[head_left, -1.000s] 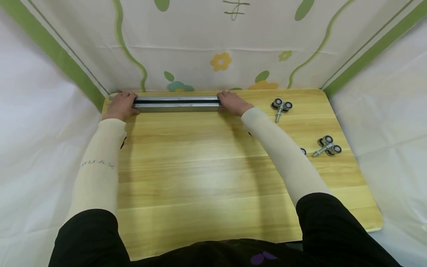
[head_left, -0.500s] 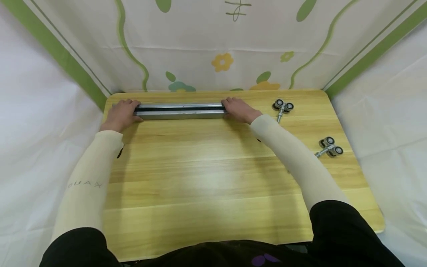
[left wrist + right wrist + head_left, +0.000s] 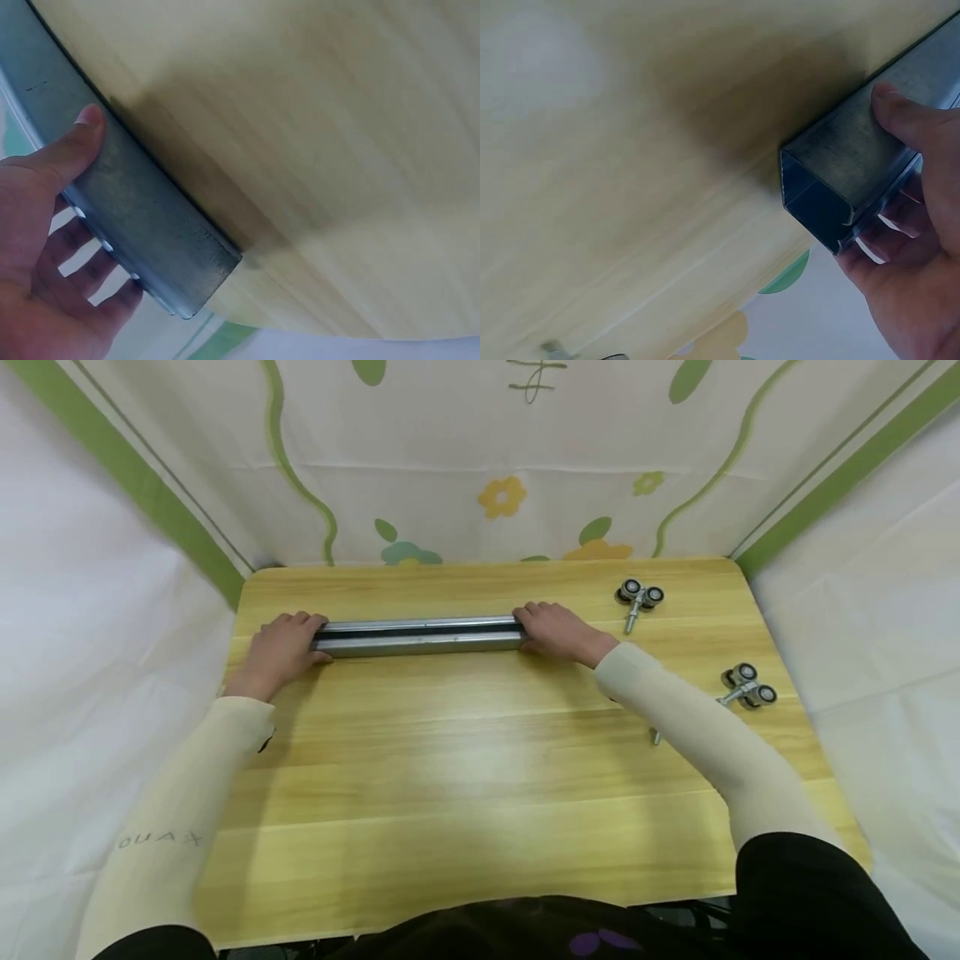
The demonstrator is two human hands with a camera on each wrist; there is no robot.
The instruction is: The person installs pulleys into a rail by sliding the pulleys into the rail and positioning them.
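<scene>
A grey metal track rail (image 3: 423, 639) lies crosswise on the wooden table, with a dark slot running along its upper face. My left hand (image 3: 281, 652) grips its left part, thumb on the near side and fingers over the far side. Toward the other end, my right hand (image 3: 562, 631) holds it in the same manner. In the right wrist view, the hollow end of the rail (image 3: 840, 165) sticks out past the right hand (image 3: 922, 225). The left wrist view shows the rail's squared end (image 3: 214, 274) beyond the left hand (image 3: 45, 232).
Two roller trolleys with threaded bolts lie on the table's right side, one farther back (image 3: 640, 602) and one nearer (image 3: 746, 687). A bolt tip (image 3: 656, 737) pokes out beside the right sleeve. A white cloth printed with flowers (image 3: 502, 497) hangs behind the table (image 3: 450, 760).
Both hands have drawn the rail from the table's back edge toward the body and slightly to the right. The roller trolleys stay where they were.
</scene>
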